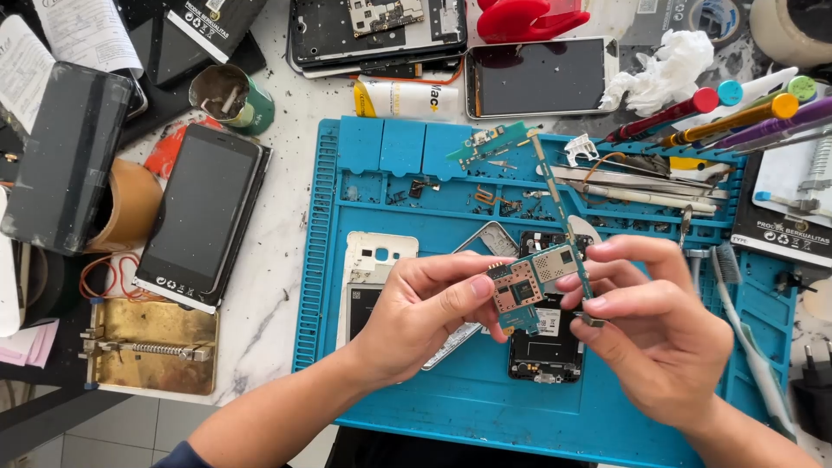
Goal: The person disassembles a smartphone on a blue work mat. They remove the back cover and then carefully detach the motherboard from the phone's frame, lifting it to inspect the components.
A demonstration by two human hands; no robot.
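Over the blue repair mat, my left hand grips a small green phone circuit board between thumb and fingers. My right hand pinches the board's right edge together with a thin flex strip that runs up and away toward the mat's tray section. Beneath the hands lie an opened black phone body, a white phone back cover and a silver frame, partly hidden by my left hand.
A black smartphone lies on the marble table left of the mat, with a brass board holder below it. Screwdrivers with coloured caps and tweezers sit at the upper right. More phones, a glue tube and a crumpled tissue crowd the top.
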